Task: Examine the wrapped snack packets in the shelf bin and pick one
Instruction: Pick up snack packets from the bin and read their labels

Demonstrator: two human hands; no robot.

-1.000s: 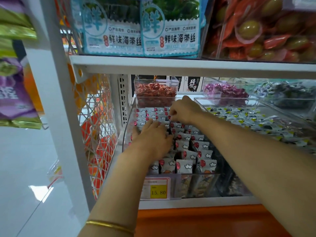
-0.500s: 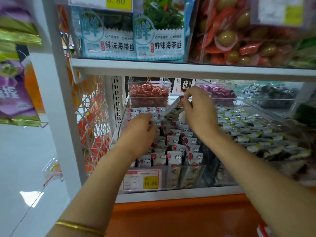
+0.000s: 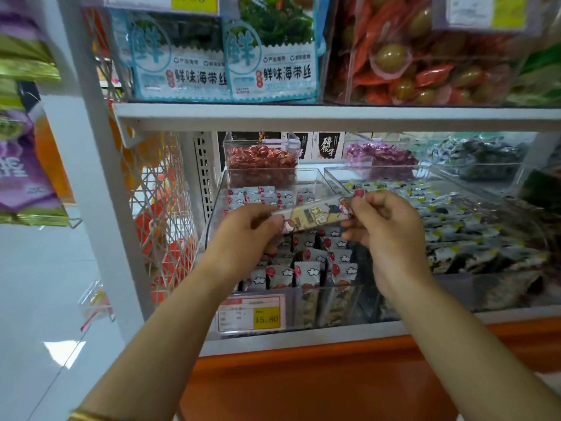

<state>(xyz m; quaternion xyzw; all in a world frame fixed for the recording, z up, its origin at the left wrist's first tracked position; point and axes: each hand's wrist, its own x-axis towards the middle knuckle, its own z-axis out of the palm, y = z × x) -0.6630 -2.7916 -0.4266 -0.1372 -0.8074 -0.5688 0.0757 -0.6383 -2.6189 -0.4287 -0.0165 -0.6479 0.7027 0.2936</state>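
Observation:
A clear shelf bin [image 3: 334, 302] holds several rows of small grey snack packets [image 3: 306, 273] printed with red balloons and white clouds. One long wrapped packet [image 3: 314, 215] is stretched sideways above the bin. My left hand [image 3: 243, 235] pinches its left end and my right hand [image 3: 385, 226] pinches its right end. The packet's face shows a yellowish label and cartoon print. Both hands hover over the middle of the bin, apart from the packets below.
A yellow 15.80 price tag [image 3: 252, 312] sits on the bin's front. Another clear bin [image 3: 455, 208] of packets lies to the right, and a red-sweets box [image 3: 261, 161] behind. The upper shelf [image 3: 303, 117] overhangs closely. A wire rack [image 3: 158, 208] stands at the left.
My right hand lifted one packet out of the bin and drew it back. My left hand rose from the packets and took hold of its left end.

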